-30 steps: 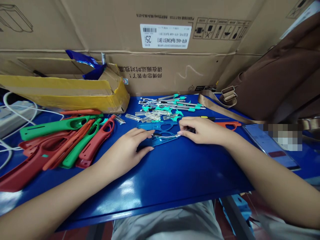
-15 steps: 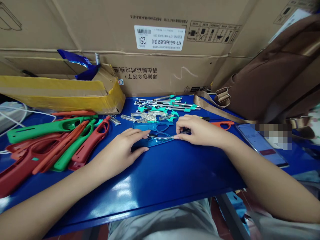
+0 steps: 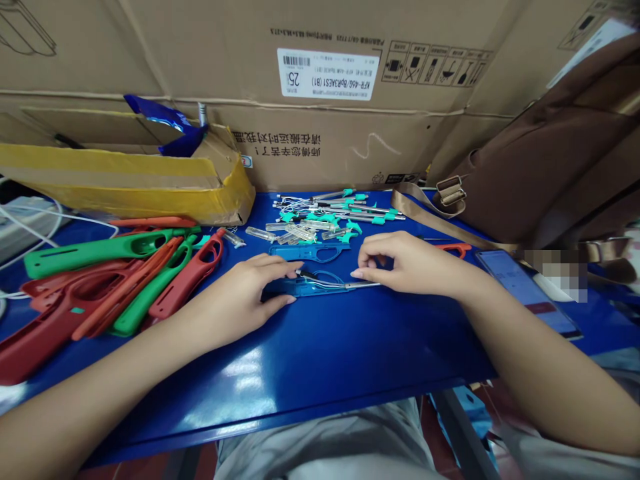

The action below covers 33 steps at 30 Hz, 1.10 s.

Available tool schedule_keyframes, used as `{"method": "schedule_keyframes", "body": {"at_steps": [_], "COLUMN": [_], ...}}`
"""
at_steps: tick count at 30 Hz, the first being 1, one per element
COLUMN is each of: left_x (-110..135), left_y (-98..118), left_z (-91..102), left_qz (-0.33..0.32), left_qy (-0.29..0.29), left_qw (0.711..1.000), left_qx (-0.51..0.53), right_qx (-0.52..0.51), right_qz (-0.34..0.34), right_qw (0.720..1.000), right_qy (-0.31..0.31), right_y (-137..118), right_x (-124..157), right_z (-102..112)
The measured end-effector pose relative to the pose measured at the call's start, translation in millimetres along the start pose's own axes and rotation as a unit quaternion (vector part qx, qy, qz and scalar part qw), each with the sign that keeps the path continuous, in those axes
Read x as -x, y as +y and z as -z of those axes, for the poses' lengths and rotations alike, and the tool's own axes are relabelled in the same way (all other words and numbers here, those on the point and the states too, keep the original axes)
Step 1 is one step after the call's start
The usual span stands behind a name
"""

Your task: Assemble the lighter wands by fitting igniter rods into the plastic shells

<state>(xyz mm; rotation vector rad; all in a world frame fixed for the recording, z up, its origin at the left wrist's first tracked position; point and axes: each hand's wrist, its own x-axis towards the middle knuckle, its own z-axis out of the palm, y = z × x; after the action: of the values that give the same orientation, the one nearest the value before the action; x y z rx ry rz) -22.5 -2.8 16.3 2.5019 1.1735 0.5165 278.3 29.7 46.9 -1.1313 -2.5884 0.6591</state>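
left hand [image 3: 250, 285] grips translucent blue plastic handle half [image 3: 320, 291], right hand [image 3: 410, 263] loosely open with curled fingers, slim silver metal tube [image 3: 364, 285] by its thumb

The left hand [image 3: 255, 283] hides the left end of the lower blue shell [image 3: 311, 287], and whether the right hand [image 3: 400, 263] touches the metal rod [image 3: 363, 285] cannot be told. Nearer the surface's [image 3: 375, 360] far edge, that same hand hides part of an orange piece [image 3: 461, 247], and pixelation [image 3: 560, 270] masks a spot by the phone [image 3: 527, 293]. A red shell [image 3: 40, 345] and the brown bag [image 3: 550, 153] run out of view
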Motion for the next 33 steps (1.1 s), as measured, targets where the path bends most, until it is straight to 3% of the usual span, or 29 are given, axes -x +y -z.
{"method": "schedule_keyframes", "body": {"at_steps": [7, 11, 15, 20, 26, 33], "left_x": [-0.7, -0.8, -0.8, -1.0, -0.3, 1.7], "left_y": [4.4, 5.7, 8.7, 14.2, 16.0, 18.4], "left_z": [-3.0, -2.2, 1.2, 2.4, -1.3, -5.4], "left_qz": [0.004, 0.007, 0.023, 0.034, 0.025, 0.013], "left_qy": [0.001, -0.012, -0.019, -0.005, 0.016, 0.016], "left_qw": [1.0, 0.999, 0.999, 0.998, 0.998, 0.998], "left_qx": [0.023, 0.033, 0.045, 0.05, 0.056, 0.056], "right_qx": [-0.121, -0.081, -0.036, -0.074, -0.03, -0.003], "right_qz": [-0.113, -0.151, -0.097, 0.013, 0.005, 0.021], "right_qw": [0.984, 0.983, 0.994, 0.997, 0.999, 1.0], "right_qy": [-0.065, -0.058, -0.024, 0.032, 0.023, -0.006], "right_y": [2.6, 3.0, -3.2, -20.3, -33.1, -32.7], "right_x": [-7.6, -8.3, -6.3, -3.6, -1.0, -1.0], "right_z": [-20.9, -22.7, -21.8, -30.1, -43.0, -41.5]}}
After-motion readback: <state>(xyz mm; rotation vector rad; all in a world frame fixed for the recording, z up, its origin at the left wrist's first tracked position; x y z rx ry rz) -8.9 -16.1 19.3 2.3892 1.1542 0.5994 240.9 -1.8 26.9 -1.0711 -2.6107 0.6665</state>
